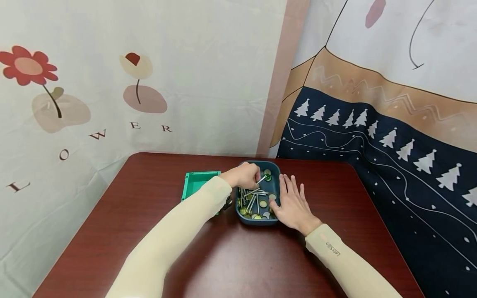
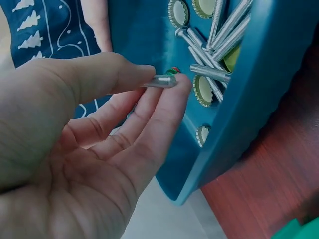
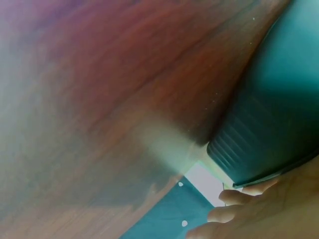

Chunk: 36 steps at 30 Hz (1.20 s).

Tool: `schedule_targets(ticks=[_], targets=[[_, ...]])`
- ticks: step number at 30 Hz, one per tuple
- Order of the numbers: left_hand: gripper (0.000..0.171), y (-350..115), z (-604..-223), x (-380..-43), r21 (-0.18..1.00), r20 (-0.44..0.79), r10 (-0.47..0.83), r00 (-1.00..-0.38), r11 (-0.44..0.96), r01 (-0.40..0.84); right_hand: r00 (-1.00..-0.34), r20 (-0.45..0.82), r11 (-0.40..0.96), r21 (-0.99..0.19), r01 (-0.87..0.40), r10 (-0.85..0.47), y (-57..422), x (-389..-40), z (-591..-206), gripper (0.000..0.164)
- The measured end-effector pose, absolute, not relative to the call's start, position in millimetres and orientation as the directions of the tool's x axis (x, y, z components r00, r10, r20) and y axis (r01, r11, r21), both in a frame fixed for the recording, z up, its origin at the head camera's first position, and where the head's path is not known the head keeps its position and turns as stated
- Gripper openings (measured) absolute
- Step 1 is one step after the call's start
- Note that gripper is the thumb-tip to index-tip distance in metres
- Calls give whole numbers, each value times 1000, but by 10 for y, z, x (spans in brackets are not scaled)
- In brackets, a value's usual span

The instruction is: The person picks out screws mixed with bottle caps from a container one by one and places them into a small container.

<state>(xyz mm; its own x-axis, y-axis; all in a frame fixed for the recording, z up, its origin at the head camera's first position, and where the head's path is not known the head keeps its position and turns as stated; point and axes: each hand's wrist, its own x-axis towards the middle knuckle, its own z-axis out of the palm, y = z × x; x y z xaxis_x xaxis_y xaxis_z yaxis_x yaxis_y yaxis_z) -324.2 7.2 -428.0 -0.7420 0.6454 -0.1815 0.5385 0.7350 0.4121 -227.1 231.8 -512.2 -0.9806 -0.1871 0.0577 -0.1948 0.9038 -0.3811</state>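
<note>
A dark blue bin (image 1: pixel 257 222) holds several silver bolts (image 2: pixel 219 52) and bottle caps (image 1: pixel 263 204). Over its far left part, my left hand (image 1: pixel 244 176) pinches one bolt (image 2: pixel 164 80) between thumb and index finger, the other fingers bent loosely below. In the head view that bolt slants up to the right, towards a green bottle cap (image 1: pixel 267 178). At the bin's right side rests my right hand (image 1: pixel 296 207), fingers straight and spread, with the thumb reaching over the rim. The right wrist view shows its fingers beside the bin's outer wall (image 3: pixel 279 109).
A green tray (image 1: pixel 201 178) stands left of the bin, partly hidden behind my left forearm. A small dark object (image 1: pixel 227 203) lies between tray and bin. Both containers are on a reddish-brown table (image 1: pixel 238 265), with printed cloth (image 1: pixel 208 82) hanging behind.
</note>
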Motion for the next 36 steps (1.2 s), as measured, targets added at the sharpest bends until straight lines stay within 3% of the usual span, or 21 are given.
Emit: schedule_targets(ticks=[4,20,36], targets=[[14,14,-4278,-3238,447,-195,635,-747,736,508,-980,61,902,-384,-196,-187,2317,-2276,-5121,97],[65,-174,-4252,-3113,650,-156,572,-805,673,353,-980,60,900,-387,-198,-190,2322,-2287,-5134,97],[57,-483,-4226,-3050,727,-103,578,-810,599,335,-980,56,899,-391,-196,-189,2316,-2279,-5128,97]])
